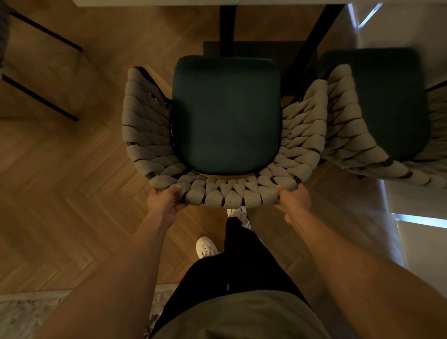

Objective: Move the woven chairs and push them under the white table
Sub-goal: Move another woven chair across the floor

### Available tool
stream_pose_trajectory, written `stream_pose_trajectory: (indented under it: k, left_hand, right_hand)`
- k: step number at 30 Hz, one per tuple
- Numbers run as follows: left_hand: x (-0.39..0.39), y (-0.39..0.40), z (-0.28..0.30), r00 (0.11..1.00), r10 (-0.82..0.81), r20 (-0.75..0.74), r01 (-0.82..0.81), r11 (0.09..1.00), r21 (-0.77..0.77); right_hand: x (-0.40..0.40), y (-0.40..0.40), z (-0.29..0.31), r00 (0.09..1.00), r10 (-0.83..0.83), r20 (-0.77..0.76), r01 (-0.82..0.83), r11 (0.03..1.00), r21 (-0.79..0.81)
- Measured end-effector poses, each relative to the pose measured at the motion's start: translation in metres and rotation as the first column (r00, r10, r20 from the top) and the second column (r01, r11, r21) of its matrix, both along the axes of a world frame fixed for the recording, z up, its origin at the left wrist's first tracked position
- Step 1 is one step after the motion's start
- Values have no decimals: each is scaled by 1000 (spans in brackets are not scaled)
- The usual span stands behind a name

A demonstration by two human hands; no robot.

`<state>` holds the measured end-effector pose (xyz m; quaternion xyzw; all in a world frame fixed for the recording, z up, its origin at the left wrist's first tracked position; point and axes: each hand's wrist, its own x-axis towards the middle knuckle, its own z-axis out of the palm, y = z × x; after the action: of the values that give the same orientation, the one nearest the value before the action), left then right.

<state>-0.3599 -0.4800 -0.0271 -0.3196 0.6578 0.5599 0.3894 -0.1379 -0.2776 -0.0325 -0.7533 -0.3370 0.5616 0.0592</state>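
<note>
Both hands grip the top rail of one woven chair's curved back: the left hand (164, 200) curls round the rail near its left end, thumb on top and fingers tucked beneath out of sight, and the right hand (294, 199) holds the same rail near its right end, its fingertips likewise hidden under the weave. Between and beyond the hands sits that woven chair (217, 193), its dark green seat cushion (226, 116) facing up and its grey braided sides rising on either flank. Past the cushion, farthest from the hands, the white table (212, 2) shows only as a pale strip cut by the top edge, with its black legs (227, 29) dropping to the herringbone wood floor (72, 181); the chair's front edge lies near those legs, though how far it reaches under the tabletop is hard to judge. Just beyond the right hand stands a second woven chair (358, 135), touching or nearly touching the first and cropped by the right edge. Far out past the left hand, thin black legs (46, 96) of some other piece run off frame, blurred. Below the hands, a white shoe (205, 246) and dark trousers (244, 261) show; the other shoe is mostly hidden behind the trouser leg.
</note>
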Motion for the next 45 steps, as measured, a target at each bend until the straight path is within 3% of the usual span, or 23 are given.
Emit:
stream_pose_trajectory:
  k: [22, 27, 29, 32, 36, 38, 41, 45]
  left_hand:
    - [-33, 33, -2, 1000, -21, -6, 21, 1000, -6]
    - [-32, 32, 1, 995, -96, -16, 96, 995, 0]
    - [-30, 29, 1, 992, -126, -18, 126, 992, -32]
    - [-26, 25, 3, 989, -145, -8, 143, 985, -93]
    - [-20, 15, 8, 990, -142, -19, 135, 970, -204]
    - [-16, 8, 12, 964, -260, -62, 234, 932, -277]
    - [-7, -2, 18, 842, -526, -118, 452, 809, -377]
    - [-4, -18, 27, 754, -650, -98, 554, 709, -436]
  right_hand:
    - [-28, 42, -9, 998, 60, -6, -60, 998, -27]
    - [-22, 42, -2, 982, 184, 44, -184, 983, -6]
    - [-13, 45, 0, 912, 385, 143, -388, 922, -7]
    - [-3, 54, 18, 713, 651, 258, -673, 739, -5]
    - [1, 61, 38, 520, 809, 272, -837, 547, -26]
    - [-3, 55, 42, 400, 884, 242, -904, 424, -55]
    - [-20, 40, 47, 213, 957, 197, -971, 229, -61]
    - [-53, 14, 45, 17, 990, 138, -999, 24, -45]
